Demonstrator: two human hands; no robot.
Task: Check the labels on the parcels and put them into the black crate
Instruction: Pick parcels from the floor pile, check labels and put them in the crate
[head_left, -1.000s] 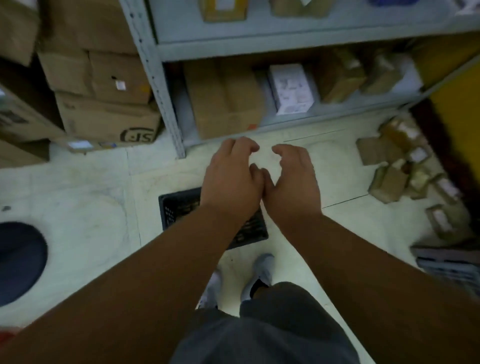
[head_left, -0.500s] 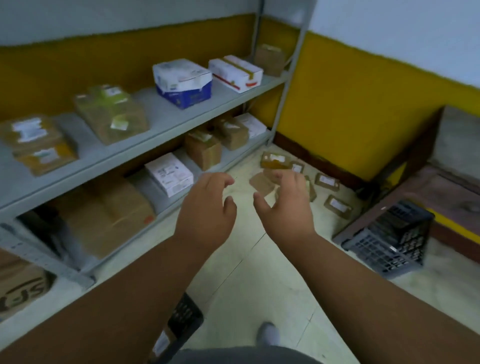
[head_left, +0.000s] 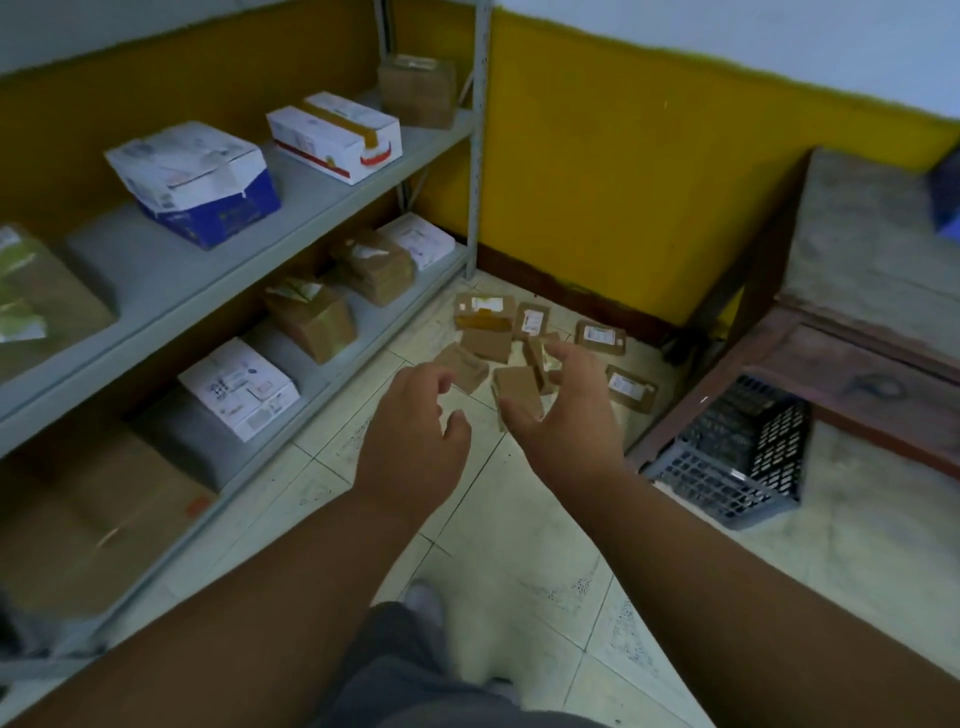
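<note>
Parcel labels (head_left: 600, 334): print was too small to read.
Crate (head_left: 737, 457): far part was hidden under bench (head_left: 857, 358).
Carton at 9 o'clock (head_left: 31, 296): was cut by edge.

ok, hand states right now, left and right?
Left hand: open, fingers loosely curled, holding nothing.
Right hand: open, fingers spread, empty, in the air toward the small brown cardboard parcels scattered on the tiled floor.
</note>
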